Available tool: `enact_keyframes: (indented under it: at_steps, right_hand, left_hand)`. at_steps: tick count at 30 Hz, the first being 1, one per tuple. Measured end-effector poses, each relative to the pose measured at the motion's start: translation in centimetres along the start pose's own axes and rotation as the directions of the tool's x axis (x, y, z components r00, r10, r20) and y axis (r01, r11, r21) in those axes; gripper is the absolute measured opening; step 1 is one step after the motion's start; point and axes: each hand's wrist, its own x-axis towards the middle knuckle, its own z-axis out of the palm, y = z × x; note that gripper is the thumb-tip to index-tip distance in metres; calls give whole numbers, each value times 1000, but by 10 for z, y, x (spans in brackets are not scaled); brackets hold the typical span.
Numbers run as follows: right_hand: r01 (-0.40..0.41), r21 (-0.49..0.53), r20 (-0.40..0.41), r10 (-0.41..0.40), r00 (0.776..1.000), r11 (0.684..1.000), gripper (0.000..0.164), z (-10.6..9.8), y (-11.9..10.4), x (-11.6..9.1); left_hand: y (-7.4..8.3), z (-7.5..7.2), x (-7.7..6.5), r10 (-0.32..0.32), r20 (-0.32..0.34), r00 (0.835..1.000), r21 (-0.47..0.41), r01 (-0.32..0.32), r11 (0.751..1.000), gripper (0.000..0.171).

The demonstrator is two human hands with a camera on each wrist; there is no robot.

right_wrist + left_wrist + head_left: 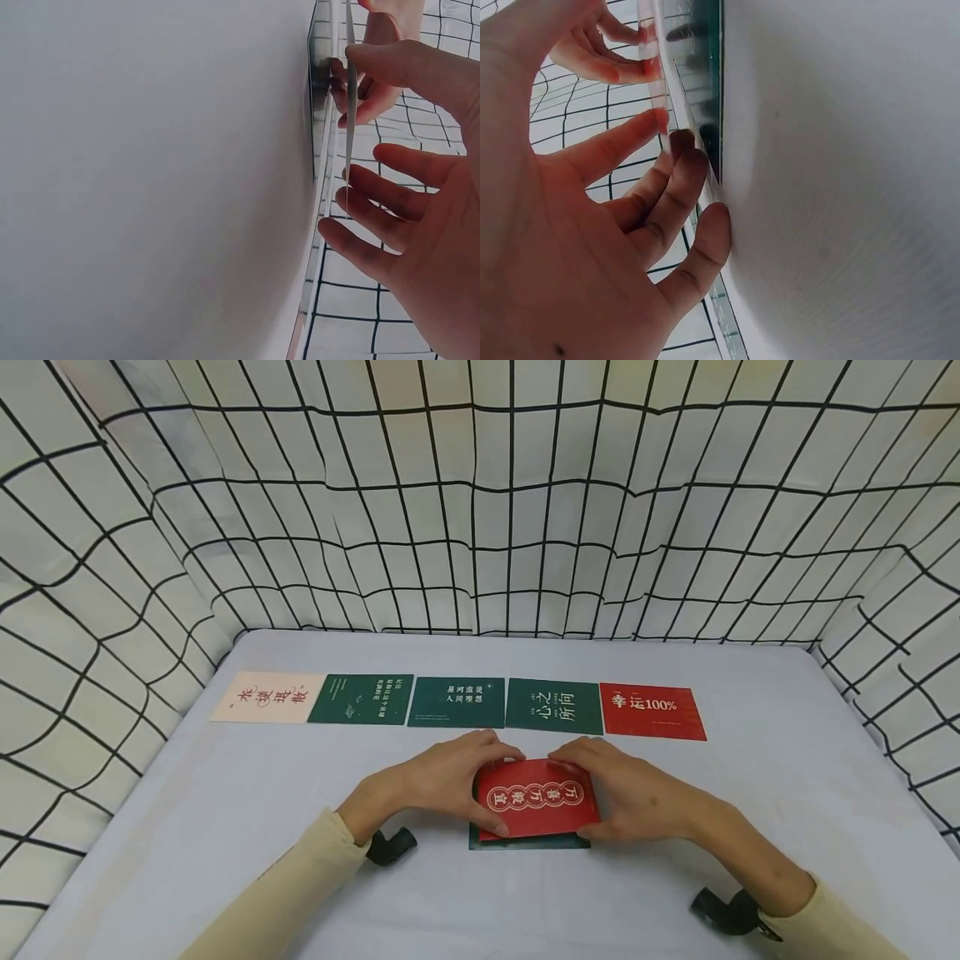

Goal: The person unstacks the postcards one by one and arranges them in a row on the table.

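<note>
Held a little above the table, a red card bears a row of white ringed characters. My left hand pinches its left part, thumb on the near edge and fingers at the far edge. My right hand grips the right part in the same manner. Under it lies a dark green card, mostly hidden; whether it is one card or a stack I cannot tell. In the right wrist view the red card appears edge-on, apart from the dark green card below.
Beyond the hands a row of cards lies flat: a pale pink card, a green card, a teal card, another green card and a red "100%" card. Black-gridded white cloth surrounds the white table.
</note>
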Motion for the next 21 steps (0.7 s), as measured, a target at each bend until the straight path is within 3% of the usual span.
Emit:
enact_keyframes:
  at_steps: [13,21]
  right_hand:
    - [-37,-7,-84,36,996,999,100,-17,10,-8]
    - [-23,2,-113,23,993,1000,100,-24,16,-12]
  left_hand:
    - [0,1,9,-16,-97,995,-10,15,1000,102]
    - [5,-4,13,57,-164,985,23,-54,998,93]
